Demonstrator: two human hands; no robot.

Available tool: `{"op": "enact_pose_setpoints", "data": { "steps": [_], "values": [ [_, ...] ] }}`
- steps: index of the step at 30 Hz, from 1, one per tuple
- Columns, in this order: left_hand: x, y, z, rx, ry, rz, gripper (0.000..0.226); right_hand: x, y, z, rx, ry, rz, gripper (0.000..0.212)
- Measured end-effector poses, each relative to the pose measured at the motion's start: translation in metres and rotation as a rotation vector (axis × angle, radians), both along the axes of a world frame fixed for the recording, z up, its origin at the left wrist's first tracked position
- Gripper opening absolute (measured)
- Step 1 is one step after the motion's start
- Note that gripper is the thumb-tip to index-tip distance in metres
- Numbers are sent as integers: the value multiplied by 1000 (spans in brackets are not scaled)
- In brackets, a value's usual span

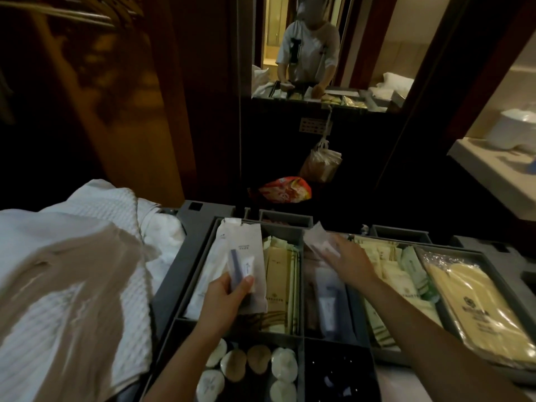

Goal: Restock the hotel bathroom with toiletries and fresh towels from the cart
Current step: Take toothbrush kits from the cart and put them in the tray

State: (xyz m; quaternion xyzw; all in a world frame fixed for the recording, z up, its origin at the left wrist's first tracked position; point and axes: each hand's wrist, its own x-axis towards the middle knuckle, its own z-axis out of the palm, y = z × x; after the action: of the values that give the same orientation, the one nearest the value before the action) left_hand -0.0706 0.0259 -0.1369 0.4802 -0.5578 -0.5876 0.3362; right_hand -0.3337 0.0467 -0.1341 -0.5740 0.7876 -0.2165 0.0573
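Left hand [229,288] pinches a sachet [240,248] by its lower end; right hand [348,258] pinches a second sachet [317,237] near the tray [285,227] far edge. Likely light, flimsy: grip edges.

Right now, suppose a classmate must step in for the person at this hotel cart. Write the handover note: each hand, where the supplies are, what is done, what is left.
Left hand: grips a toothbrush packet above the cart tray.
Right hand: appears to pinch a second packet, blurred, over the next compartment.
Supplies: beige sachets and round soaps sit in the tray; white towels lie piled to its left.
Done: two packets picked up.
Left: carry them to the bathroom counter on the right, then bring the other toiletries and the towels.
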Motion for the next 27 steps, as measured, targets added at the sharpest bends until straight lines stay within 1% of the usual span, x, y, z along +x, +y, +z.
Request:
{"op": "enact_pose_setpoints", "data": {
  "steps": [2,5,7,9,12,15,17,19,22,24,26,27],
  "values": [
    [1,1,0,4,20,-13,14,12,7,19,-79,-154,-28,35],
    [1,3,3,24,48,-25,13,26,19,39,-129,-326,29,30],
    [2,4,6,48,55,-23,20,38,28,50,-149,-424,53,21],
    [4,7,12,75,73,-12,22,52,37,60,-143,-534,64,13],
    [10,16,23,116,126,4,18,72,46,70,-162,-736,72,18],
    [24,28,38,42,67,30,9,94,52,82,-166,-993,98,21],
    [37,38,46,-8,39,50,18,110,53,88,-148,-1054,187,17],
    [55,52,56,-38,9,93,21,127,54,93,-114,-1060,260,12],
    [81,78,66,-38,-41,174,14,148,55,92,-63,-1048,340,8],
    [97,102,67,-62,-99,288,10,164,64,90,-8,-1078,423,9],
    [111,121,67,-81,-144,355,12,176,73,86,6,-1109,465,18],
    [119,133,66,-80,-169,403,14,181,76,82,45,-1120,500,15]
  ]
}}
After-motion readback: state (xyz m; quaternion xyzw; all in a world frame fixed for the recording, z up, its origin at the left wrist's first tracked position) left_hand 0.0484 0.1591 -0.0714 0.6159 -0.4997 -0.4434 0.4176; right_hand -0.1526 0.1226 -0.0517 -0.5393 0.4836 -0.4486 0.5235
